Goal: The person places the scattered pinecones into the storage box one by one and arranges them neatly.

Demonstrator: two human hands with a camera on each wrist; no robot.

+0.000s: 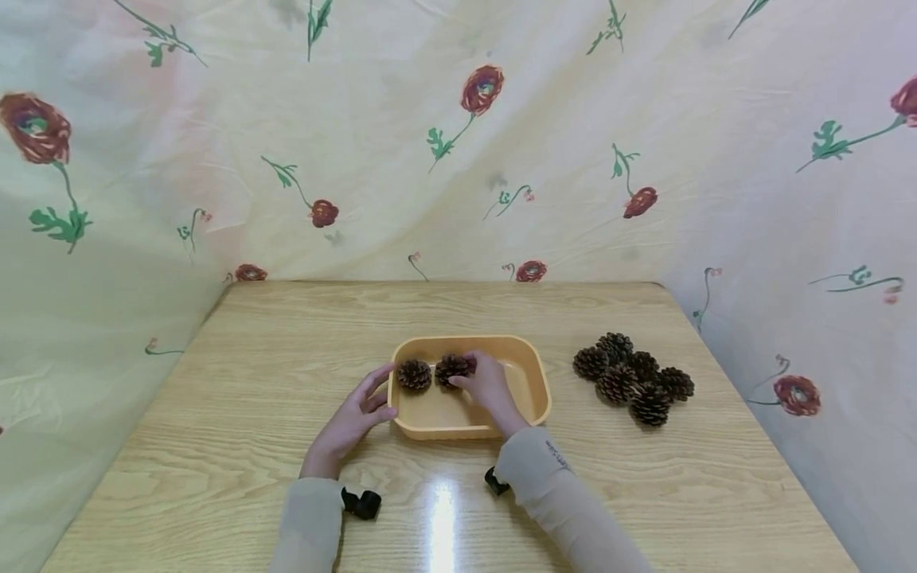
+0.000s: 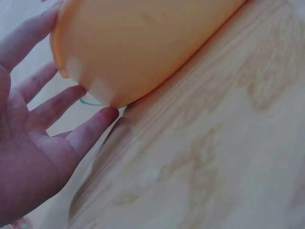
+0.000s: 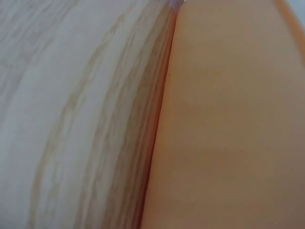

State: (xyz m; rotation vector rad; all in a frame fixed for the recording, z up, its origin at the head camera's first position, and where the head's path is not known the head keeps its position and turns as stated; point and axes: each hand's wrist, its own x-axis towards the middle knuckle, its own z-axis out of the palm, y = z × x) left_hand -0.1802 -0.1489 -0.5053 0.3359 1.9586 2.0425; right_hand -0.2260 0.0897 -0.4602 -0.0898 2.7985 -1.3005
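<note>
An orange-yellow plastic tub sits on the wooden table, with a pine cone inside at its left end. Beside that cone, my right hand reaches over the near rim and holds a second pine cone between thumb and fingers, low in the tub. My left hand rests against the tub's left end, fingers spread and fairly straight. In the left wrist view, the fingertips touch the tub's outer wall. The right wrist view has only the tub's side wall and tabletop; the hand is out of it.
A cluster of several pine cones lies on the table to the right of the tub. Flower-patterned cloth hangs behind the table and along both sides. Small black wrist devices stick out from the sleeves.
</note>
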